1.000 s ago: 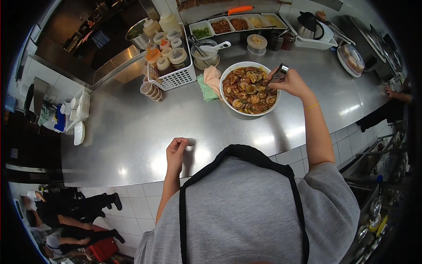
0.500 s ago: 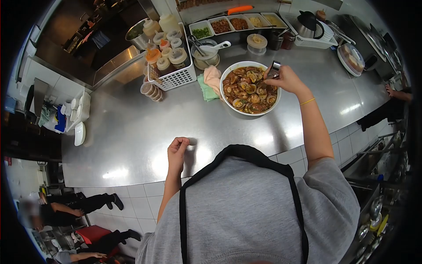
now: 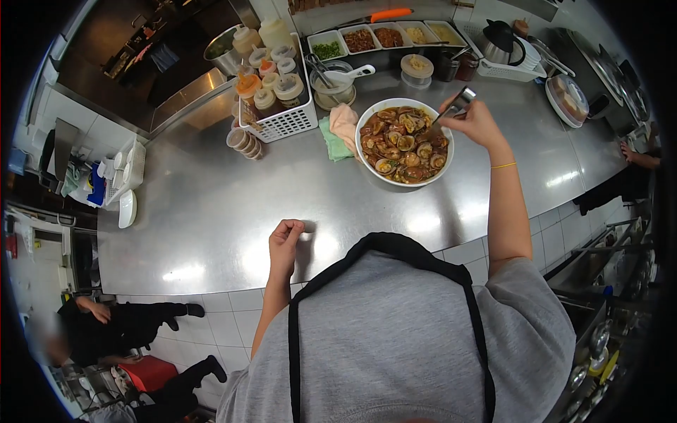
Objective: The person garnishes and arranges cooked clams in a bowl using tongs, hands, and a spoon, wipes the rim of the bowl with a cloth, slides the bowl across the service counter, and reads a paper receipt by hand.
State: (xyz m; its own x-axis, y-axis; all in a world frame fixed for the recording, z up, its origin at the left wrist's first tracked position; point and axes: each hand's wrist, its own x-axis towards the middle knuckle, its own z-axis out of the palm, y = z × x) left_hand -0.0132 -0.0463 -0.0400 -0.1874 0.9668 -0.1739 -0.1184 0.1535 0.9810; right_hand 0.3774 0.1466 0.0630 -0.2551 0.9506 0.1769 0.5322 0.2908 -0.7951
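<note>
A white bowl [image 3: 404, 182] full of clams in brown sauce [image 3: 405, 142] stands on the steel counter. At the bowl's right rim, my right hand [image 3: 474, 125] is closed around what look like metal tongs [image 3: 459, 103]. Their shiny upper end sticks out above my fingers; the lower end reaches down to the clams and is partly hidden. My left hand [image 3: 285, 243] is held over the counter's front part, fingers curled in and thumb against them, with nothing visible in it. Left of the bowl lie a pink cloth [image 3: 344, 121] and a green cloth [image 3: 334, 141].
A white basket [image 3: 288, 121] of sauce bottles stands left of the cloths. Behind the bowl are a tub with spoons [image 3: 333, 92], a lidded container [image 3: 417, 70] and trays of chopped toppings [image 3: 360, 40]. Other people [image 3: 120, 328] are at lower left; another person's hand [image 3: 638, 155] is far right.
My right hand has shifted slightly right and down, and the tongs now tilt up to the right. My left hand stays put. A person at lower left has moved.
</note>
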